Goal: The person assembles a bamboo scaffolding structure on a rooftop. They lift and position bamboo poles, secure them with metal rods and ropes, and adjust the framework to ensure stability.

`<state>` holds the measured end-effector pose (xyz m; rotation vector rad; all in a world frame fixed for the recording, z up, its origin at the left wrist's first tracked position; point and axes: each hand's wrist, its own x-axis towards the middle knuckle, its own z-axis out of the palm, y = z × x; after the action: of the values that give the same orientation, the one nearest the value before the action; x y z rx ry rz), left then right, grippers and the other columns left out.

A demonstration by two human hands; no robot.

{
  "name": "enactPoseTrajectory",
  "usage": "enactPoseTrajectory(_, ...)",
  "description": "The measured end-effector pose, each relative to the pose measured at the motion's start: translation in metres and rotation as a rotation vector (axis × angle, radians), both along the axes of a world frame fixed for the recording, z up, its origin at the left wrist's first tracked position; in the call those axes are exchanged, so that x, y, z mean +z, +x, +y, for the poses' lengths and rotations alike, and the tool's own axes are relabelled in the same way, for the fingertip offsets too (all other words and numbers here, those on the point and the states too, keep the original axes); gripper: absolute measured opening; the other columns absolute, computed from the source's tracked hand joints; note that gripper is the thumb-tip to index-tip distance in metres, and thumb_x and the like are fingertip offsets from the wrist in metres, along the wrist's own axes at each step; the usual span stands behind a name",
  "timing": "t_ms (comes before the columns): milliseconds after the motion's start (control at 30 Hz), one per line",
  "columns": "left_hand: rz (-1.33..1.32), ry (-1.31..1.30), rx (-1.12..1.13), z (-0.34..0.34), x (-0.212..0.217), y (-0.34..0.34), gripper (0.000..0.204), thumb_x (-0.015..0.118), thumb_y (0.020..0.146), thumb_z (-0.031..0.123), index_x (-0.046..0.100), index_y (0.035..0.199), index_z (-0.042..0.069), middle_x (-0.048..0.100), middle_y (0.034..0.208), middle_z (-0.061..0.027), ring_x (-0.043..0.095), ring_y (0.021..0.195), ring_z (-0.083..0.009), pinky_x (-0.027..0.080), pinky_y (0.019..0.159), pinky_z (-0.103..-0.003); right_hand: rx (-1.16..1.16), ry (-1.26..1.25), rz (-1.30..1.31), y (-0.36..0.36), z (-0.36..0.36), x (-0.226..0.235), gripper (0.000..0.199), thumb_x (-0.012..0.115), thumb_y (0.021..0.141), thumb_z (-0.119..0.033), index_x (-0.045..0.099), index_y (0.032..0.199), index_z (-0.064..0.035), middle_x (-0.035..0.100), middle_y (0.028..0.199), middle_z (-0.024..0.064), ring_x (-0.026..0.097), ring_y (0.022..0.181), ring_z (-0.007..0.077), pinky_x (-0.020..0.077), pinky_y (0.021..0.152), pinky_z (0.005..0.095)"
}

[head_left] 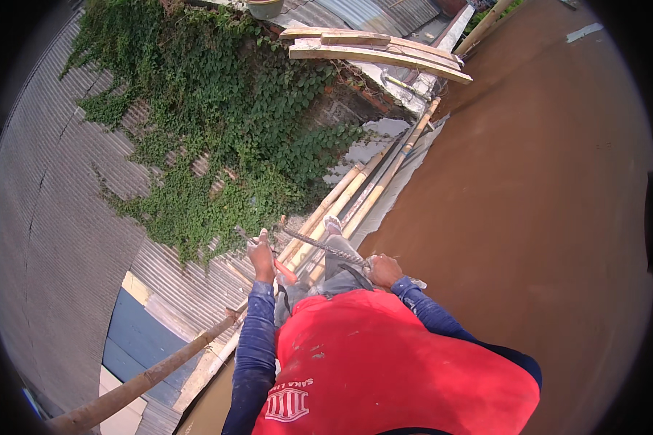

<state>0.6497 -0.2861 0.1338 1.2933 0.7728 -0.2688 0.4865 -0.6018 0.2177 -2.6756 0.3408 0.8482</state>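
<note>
My left hand point(261, 262) is closed around a tool with a thin dark metal end and an orange handle point(286, 272); its exact kind is hard to make out. In my right hand point(385, 272) is a ribbed or twisted grey-brown rod point(323, 244), slanting up and left to a small rusty end near the left hand. A pale tip pokes out past the right fist. Below the hands, my dusty grey trousers and one foot point(332, 225) show over long bamboo poles point(384, 177).
Brown, muddy-looking water point(515, 203) spreads along the right. Corrugated roofing point(58, 217) and leafy creeper point(232, 130) lie to the left. Sawn timber planks point(377, 52) cross the far end. A wooden pole point(152, 362) slants in at lower left, near blue panels point(149, 333).
</note>
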Motion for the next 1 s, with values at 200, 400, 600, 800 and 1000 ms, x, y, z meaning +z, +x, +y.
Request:
enactPoseTrajectory(200,-0.062,-0.043,-0.278,-0.12,0.009,0.073,0.017,0.064,0.093,0.017,0.053,0.093,0.004,0.055,0.072,-0.0025,0.057,0.055,-0.0145,0.049,0.051,-0.03,-0.295,0.1,0.067,0.035,-0.088,-0.033,0.044,0.064,0.085,-0.039,0.073,0.1,0.0016,0.071,0.102,0.0286,0.069,0.098,0.0444,0.054,0.088,0.0526)
enactPoseTrajectory(400,-0.162,0.195,-0.641,-0.318,0.035,0.164,0.017,0.059,0.098,0.017,0.051,0.099,0.002,0.061,0.079,-0.008,0.069,0.061,-0.0199,0.053,0.052,-0.035,-0.582,0.107,0.101,0.028,-0.2,-0.103,0.042,0.064,0.081,-0.034,0.074,0.09,0.0055,0.069,0.096,0.0329,0.068,0.096,0.0471,0.0532,0.088,0.0518)
enactPoseTrajectory(600,-0.703,0.854,-1.177,-0.497,0.05,0.286,0.027,0.063,0.092,0.014,0.051,0.108,-0.004,0.066,0.094,-0.0303,0.066,0.091,-0.0482,0.053,0.08,-0.052,-0.836,0.134,0.143,0.04,-0.276,-0.127,0.042,0.063,0.08,-0.032,0.073,0.093,0.0069,0.068,0.099,0.0338,0.067,0.1,0.0476,0.0525,0.092,0.0507)
enactPoseTrajectory(800,-0.986,1.052,-1.493,-0.612,0.023,0.393,0.045,0.06,0.087,0.011,0.051,0.129,-0.002,0.058,0.126,-0.0243,0.065,0.103,-0.0437,0.054,0.088,-0.05,-1.074,0.139,0.143,0.033,-0.295,-0.153,0.04,0.062,0.08,-0.031,0.073,0.09,0.0061,0.069,0.096,0.0323,0.068,0.097,0.0457,0.0532,0.089,0.0504)
enactPoseTrajectory(1000,-1.076,1.096,-1.53,-0.66,-0.018,0.415,0.045,0.057,0.088,0.004,0.052,0.132,0.001,0.055,0.136,-0.0208,0.057,0.121,-0.0385,0.049,0.102,-0.046,-1.166,0.214,0.237,0.014,-0.289,-0.185,0.041,0.066,0.08,-0.036,0.075,0.09,0.0029,0.071,0.096,0.0286,0.069,0.096,0.0451,0.0543,0.088,0.0503)
